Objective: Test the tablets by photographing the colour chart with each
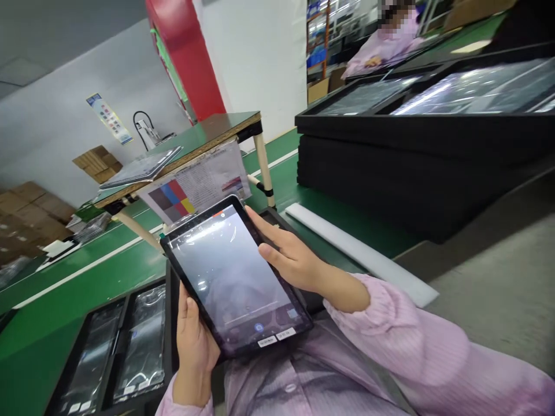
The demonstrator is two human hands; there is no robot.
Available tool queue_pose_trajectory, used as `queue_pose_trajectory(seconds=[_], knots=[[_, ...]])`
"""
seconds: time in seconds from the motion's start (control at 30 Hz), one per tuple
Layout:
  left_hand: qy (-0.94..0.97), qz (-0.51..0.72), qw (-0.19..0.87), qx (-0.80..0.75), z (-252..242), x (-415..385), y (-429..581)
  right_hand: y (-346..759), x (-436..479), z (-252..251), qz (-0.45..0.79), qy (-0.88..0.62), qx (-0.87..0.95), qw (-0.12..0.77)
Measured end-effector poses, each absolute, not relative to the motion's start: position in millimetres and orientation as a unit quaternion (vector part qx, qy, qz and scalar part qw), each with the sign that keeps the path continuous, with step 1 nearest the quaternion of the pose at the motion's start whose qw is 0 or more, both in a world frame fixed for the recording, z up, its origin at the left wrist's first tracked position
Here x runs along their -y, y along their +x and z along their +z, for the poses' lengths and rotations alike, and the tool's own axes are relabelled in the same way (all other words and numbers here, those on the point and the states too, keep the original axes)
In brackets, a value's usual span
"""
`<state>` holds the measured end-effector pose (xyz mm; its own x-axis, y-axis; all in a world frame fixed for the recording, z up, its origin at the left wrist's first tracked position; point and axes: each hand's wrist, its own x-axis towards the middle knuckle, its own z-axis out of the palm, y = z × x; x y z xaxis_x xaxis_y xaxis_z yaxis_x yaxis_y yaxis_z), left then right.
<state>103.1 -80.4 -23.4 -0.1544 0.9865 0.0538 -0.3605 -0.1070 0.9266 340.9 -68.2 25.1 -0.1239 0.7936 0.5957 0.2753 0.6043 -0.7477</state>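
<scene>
A black-framed tablet (234, 277) with a lit, pale screen is held up tilted in front of my body. Two small white labels (276, 337) are on its lower edge. My left hand (193, 329) grips the tablet's left side, its fingers partly hidden behind the frame. On the upper right side, my right hand (290, 252) holds the other edge, thumb and a finger along the frame. Glare covers part of the screen.
Black trays with wrapped panels (143, 341) lie at lower left. A stack of black trays (390, 167) stands at right, a person in pink (384, 49) behind it. A workbench (208, 136) with papers is ahead; a white strip (359, 251) lies right of the tablet.
</scene>
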Motion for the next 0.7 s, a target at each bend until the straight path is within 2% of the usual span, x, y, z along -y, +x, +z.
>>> queue_pose_trajectory(seconds=[0.13, 0.33, 0.5, 0.6, 0.7], knots=[[0.378, 0.66, 0.52, -0.389, -7.1, 81.6, 122.1, 351.3, 69.6, 26.3, 0.262, -0.389, 0.66, 0.587], [0.363, 0.662, 0.55, -0.356, 1.7, 70.0, 144.5, 351.3, 68.1, 31.0, 0.097, -0.511, 0.652, 0.552], [0.376, 0.652, 0.561, -0.343, -6.6, 68.6, 153.4, 340.8, 62.0, 25.2, 0.023, -0.557, 0.627, 0.544], [0.375, 0.66, 0.544, -0.359, -6.9, 69.8, 154.5, 346.6, 58.5, 18.8, 0.078, -0.543, 0.611, 0.571], [0.379, 0.663, 0.532, -0.367, -5.3, 69.4, 151.8, 358.1, 57.6, 12.3, 0.232, -0.501, 0.589, 0.59]])
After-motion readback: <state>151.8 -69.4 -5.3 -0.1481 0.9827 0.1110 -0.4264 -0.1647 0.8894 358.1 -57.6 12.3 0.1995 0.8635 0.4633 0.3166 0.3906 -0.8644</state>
